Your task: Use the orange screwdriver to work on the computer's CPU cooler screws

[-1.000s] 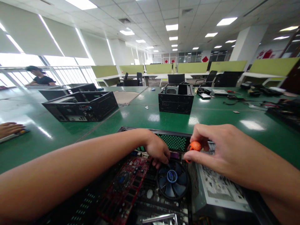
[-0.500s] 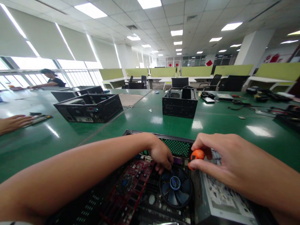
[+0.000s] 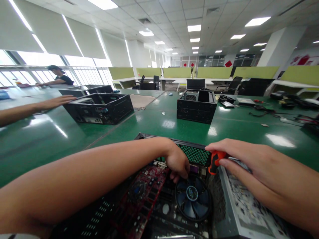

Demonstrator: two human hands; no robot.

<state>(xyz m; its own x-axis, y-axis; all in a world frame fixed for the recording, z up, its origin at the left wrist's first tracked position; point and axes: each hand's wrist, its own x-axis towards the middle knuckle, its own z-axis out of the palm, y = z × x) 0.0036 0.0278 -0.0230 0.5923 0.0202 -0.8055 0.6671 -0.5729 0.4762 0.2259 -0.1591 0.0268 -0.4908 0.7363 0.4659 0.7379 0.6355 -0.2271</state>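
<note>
An open computer case (image 3: 142,136) lies before me. Inside are a round black cooling fan (image 3: 193,199) and a red circuit card (image 3: 147,186). My left hand (image 3: 178,162) reaches in at the fan's upper left edge. Its fingers are curled downward, and whatever they pinch is hidden. My right hand (image 3: 249,169) holds the orange and black handle of a screwdriver (image 3: 215,162) between thumb and fingers. The handle stands tilted near the case's perforated back panel; its shaft is out of sight. Below that hand sits a grey metal power supply box (image 3: 239,205).
Two opened black cases (image 3: 99,108) stand at the left, where a co-worker's hand (image 3: 57,101) touches one. Another case (image 3: 196,106) stands ahead. Cables (image 3: 299,121) and a flat drive (image 3: 245,101) lie to the right. Another person (image 3: 58,76) sits far left.
My right fingers have straightened and shifted around the screwdriver handle, which now tilts differently. My left hand stays by the fan. The co-worker's hand has moved from a flat part to the case's edge.
</note>
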